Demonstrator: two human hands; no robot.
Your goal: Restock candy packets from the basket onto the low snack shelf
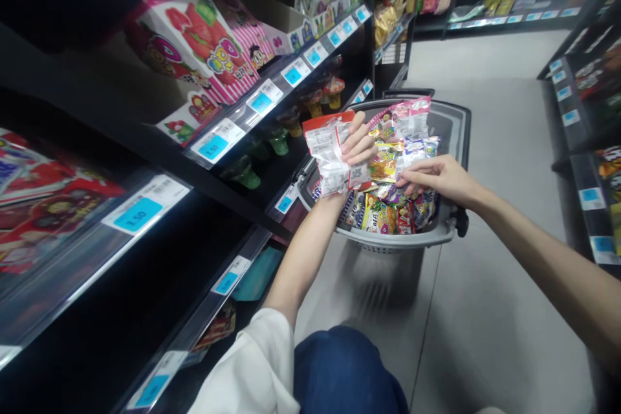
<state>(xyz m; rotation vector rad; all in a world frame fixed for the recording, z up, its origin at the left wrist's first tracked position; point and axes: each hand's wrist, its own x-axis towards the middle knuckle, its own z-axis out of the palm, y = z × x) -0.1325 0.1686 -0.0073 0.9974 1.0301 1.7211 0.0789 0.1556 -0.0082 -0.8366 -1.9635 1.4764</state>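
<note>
My left hand (358, 141) is closed around a snack packet (332, 158), whose white printed back and red edge show above the basket's left side. Inside the grey shopping basket (383, 237) lie several small bright packets. My right hand (436, 180) reaches in from the right, its fingers drawn together on a white and purple packet (418, 150); its fingertips are partly hidden among the packets. A yellow packet (385, 162) lies between the two hands. A pink packet (410, 118) leans at the basket's far side.
On the left, a dark shelf carries a pink and white candy box (194, 39) and price tags (264, 97). Small jelly-like cups (279, 141) stand on the shelf below. More stocked shelves (594, 84) line the right. Grey floor tiles (509, 162) run between them.
</note>
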